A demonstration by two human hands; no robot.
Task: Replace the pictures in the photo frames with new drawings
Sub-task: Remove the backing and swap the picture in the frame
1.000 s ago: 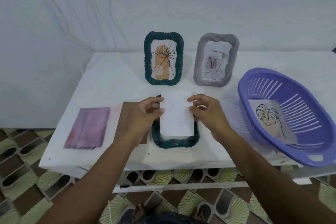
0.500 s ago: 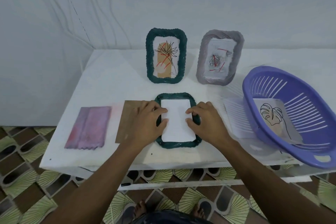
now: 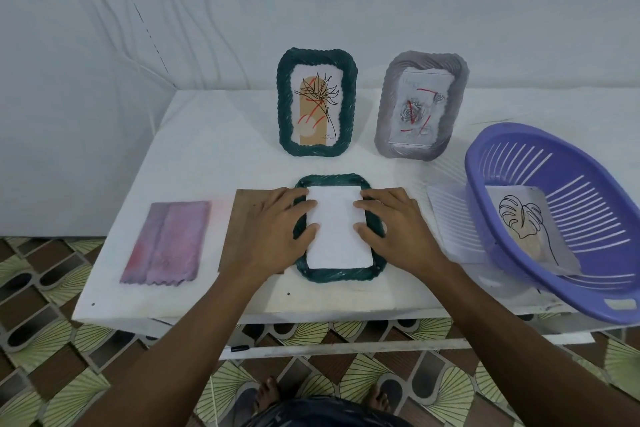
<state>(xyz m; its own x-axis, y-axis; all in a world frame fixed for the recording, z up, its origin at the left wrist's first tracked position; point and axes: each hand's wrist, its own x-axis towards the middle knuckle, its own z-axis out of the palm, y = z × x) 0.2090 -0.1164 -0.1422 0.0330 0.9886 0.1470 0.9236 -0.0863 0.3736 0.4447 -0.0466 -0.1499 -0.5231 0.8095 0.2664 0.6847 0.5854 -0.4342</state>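
Observation:
A dark green photo frame [image 3: 332,276] lies face down near the table's front edge. A white sheet of paper [image 3: 337,229] sits inside its back opening, blank side up. My left hand [image 3: 277,229] rests flat on the frame's left edge, fingertips on the paper. My right hand [image 3: 398,229] lies flat on the right edge in the same way. A brown backing board [image 3: 242,218] lies under my left hand. A leaf drawing [image 3: 526,218] lies in the purple basket [image 3: 554,298].
Two frames stand upright at the back: a green one [image 3: 284,107] with a flower picture and a grey one [image 3: 388,107] with a rose picture. A pink cloth [image 3: 166,243] lies at the left. A white ribbed sheet [image 3: 450,218] lies beside the basket.
I lowered the white paper from above the lying frame down into its opening. Both hands went from pinching its edges to lying flat on it.

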